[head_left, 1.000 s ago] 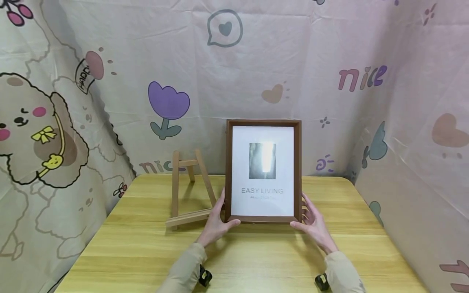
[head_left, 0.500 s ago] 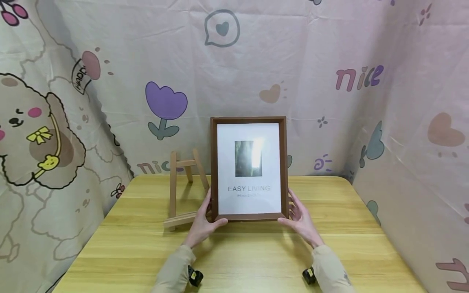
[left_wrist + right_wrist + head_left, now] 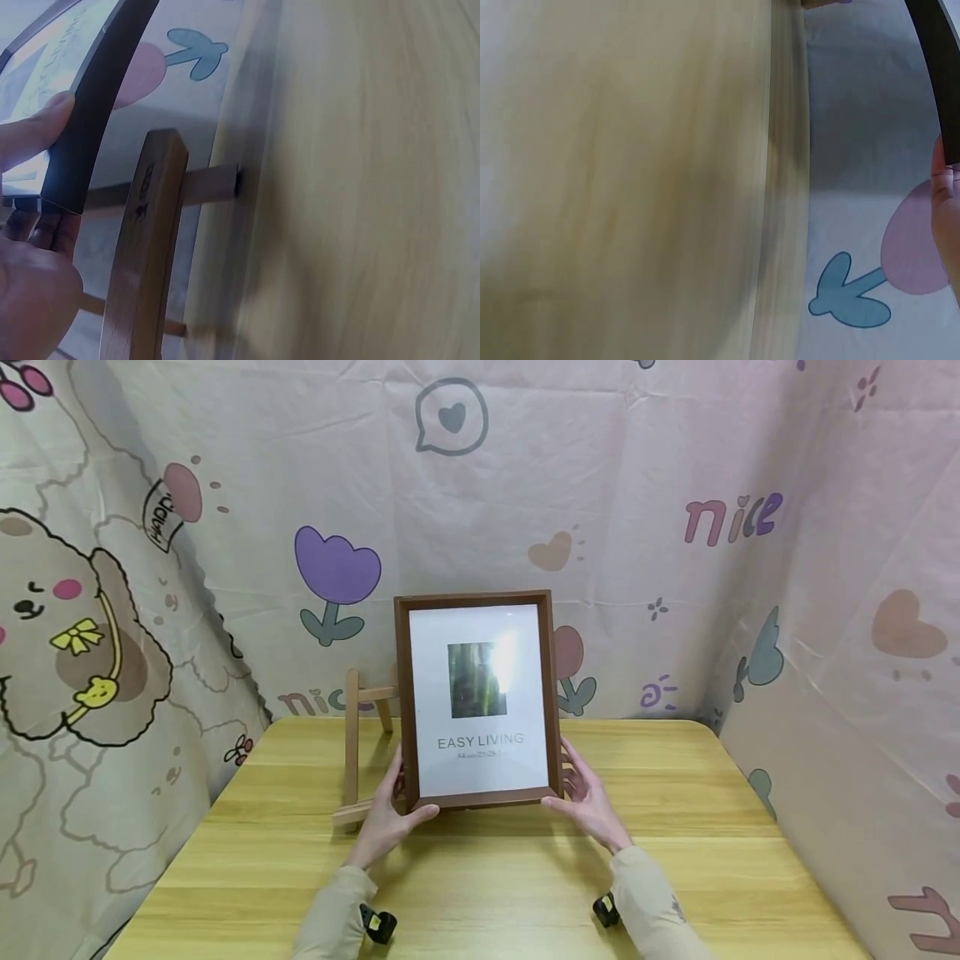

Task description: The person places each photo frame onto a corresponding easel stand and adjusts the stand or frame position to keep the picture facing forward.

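A brown picture frame (image 3: 480, 800) with a white sheet reading "EASY LIVING" is held nearly upright between both hands. My left hand (image 3: 384, 827) grips its lower left corner, thumb on the front and fingers behind. At the lower right corner my right hand (image 3: 588, 806) grips it the same way. A small wooden easel (image 3: 352, 743) stands behind and to the left, its right part hidden by the frame. In the left wrist view the frame's dark edge (image 3: 105, 97) hangs above the easel's ledge (image 3: 146, 247). Only part of the right hand (image 3: 946, 217) shows in the right wrist view.
The light wood table (image 3: 480, 893) carries the easel near its back left. A printed cloth (image 3: 465, 510) hangs behind the table and along both sides. Each forearm wears a small black camera (image 3: 378, 924) at the wrist.
Both hands have carried the picture frame to the left and slightly up, and it now tilts a little and covers the easel's right side. The easel has stayed in place.
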A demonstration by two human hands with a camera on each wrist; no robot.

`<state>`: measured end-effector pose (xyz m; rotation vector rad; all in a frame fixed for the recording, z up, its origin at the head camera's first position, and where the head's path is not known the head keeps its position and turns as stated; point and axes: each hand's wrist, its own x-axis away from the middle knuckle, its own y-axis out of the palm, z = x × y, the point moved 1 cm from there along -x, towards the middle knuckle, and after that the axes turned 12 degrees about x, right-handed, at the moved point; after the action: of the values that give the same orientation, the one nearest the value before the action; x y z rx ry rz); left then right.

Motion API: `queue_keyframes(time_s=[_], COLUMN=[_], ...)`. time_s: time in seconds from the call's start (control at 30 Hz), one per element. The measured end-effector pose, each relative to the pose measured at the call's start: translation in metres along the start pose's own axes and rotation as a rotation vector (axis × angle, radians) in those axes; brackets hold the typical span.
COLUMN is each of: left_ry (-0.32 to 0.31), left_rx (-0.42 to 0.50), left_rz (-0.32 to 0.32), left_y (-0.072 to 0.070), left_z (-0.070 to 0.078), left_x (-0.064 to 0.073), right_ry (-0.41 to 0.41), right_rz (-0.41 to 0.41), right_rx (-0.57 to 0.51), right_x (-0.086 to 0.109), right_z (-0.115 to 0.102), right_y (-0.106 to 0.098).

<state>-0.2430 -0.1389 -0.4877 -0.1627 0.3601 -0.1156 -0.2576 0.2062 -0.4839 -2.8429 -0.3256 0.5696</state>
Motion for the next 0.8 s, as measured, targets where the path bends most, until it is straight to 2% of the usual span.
queue_keyframes(time_s=[0.37,0.63,0.8], left_ry=[0.049,0.005,0.025], left_rx=[-0.009,-0.019,0.009], left_rz=[0.032,0.064,0.074], left_y=[-0.018,-0.034,-0.046], left_z=[0.0,0.002,0.0], left_x=[0.004,0.008,0.009], right_ry=[0.031,0.005,-0.018], right_rz=[-0.022,-0.034,-0.052], right_rx=[-0.007,-0.022,-0.025], right_x=[-0.013,-0.026,-0.034], right_z=[-0.002,-0.005,-0.006], right_y=[0.017,0.034,0.046])
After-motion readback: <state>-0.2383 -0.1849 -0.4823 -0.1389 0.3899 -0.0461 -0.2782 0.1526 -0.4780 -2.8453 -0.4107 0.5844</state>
